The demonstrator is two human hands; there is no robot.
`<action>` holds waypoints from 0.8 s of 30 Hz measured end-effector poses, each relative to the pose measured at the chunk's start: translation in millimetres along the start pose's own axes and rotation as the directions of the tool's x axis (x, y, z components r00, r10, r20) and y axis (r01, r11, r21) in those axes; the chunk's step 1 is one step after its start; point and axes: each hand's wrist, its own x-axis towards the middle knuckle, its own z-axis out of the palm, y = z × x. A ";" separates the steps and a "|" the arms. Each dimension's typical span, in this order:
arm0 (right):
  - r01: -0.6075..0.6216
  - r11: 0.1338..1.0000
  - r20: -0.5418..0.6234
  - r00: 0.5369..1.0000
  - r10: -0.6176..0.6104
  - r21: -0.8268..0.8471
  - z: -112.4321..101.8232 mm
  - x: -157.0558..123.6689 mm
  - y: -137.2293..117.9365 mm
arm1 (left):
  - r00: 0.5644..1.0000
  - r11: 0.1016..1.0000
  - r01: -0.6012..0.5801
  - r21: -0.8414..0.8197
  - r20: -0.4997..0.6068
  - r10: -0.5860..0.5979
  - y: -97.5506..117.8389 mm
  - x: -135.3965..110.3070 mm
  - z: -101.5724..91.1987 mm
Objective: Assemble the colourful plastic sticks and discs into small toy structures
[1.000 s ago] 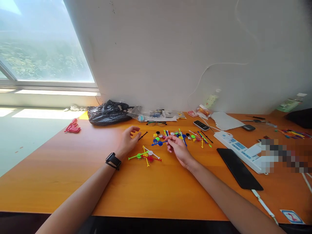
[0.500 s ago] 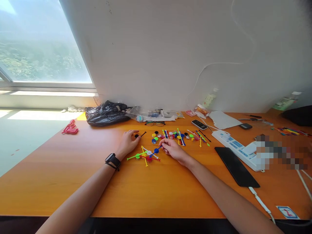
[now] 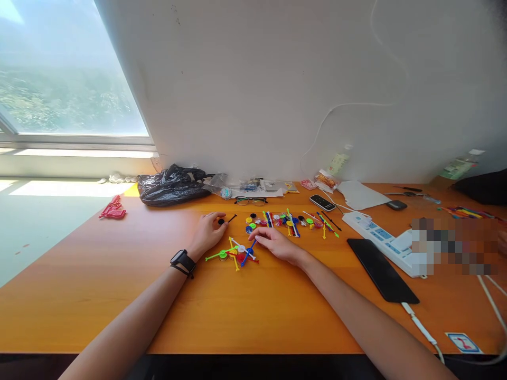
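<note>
Blue spinner (image 3: 249,252) among coloured spinners (image 3: 223,254), black plastic bag (image 3: 170,186), contents hidden

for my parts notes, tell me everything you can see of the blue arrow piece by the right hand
The blue arrow piece is a slim, straight bar with a round hub near its middle, apparently plastic. It slants from upper right to lower left in the picture, overlapping the white piece and red piece in this view. Its upper end meets the right hand; whether it is gripped cannot be told.
</note>
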 end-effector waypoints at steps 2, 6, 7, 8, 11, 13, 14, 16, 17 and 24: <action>0.021 1.000 -0.006 1.000 -0.021 -0.005 0.5 -0.2 2.0 | 1.000 1.000 -0.002 -0.012 0.001 0.002 -1.6 0.2 1.1; 0.031 1.000 -0.033 0.999 -0.031 0.000 2.3 -0.8 6.6 | 1.000 0.999 -0.014 -0.051 0.003 0.014 -5.7 0.6 3.9; 0.027 1.000 -0.048 0.999 -0.026 0.005 2.9 -0.8 7.7 | 1.000 0.998 -0.021 -0.062 0.002 0.021 -6.6 0.8 4.5; 0.019 1.000 -0.062 0.998 -0.018 0.011 3.5 -0.8 8.5 | 1.000 0.997 -0.028 -0.072 0.001 0.028 -7.4 1.0 5.2; -0.001 1.000 -0.094 0.996 0.004 0.030 5.2 -1.4 8.2 | 0.999 0.994 -0.047 -0.098 0.004 0.048 -9.2 1.8 6.6; -0.008 0.999 -0.095 0.995 0.012 0.035 5.9 -2.7 5.7 | 0.998 0.992 -0.052 -0.115 0.014 0.054 -9.8 2.2 7.1; -0.013 0.999 -0.095 0.995 0.016 0.037 6.0 -3.5 4.0 | 0.998 0.991 -0.052 -0.124 0.019 0.055 -9.9 2.4 7.1; -0.030 0.999 -0.095 0.995 0.034 0.042 6.0 -5.0 0.9 | 0.999 0.990 -0.043 -0.137 0.025 0.047 -9.5 2.4 6.8; -0.044 0.998 -0.095 0.994 0.048 0.047 5.9 -5.7 -0.2 | 0.999 0.989 -0.036 -0.143 0.025 0.040 -9.0 2.4 6.4; -0.062 0.998 -0.132 0.989 0.064 0.013 4.5 -8.1 0.7 | 1.000 0.984 -0.004 -0.181 0.022 0.008 -2.4 1.3 1.2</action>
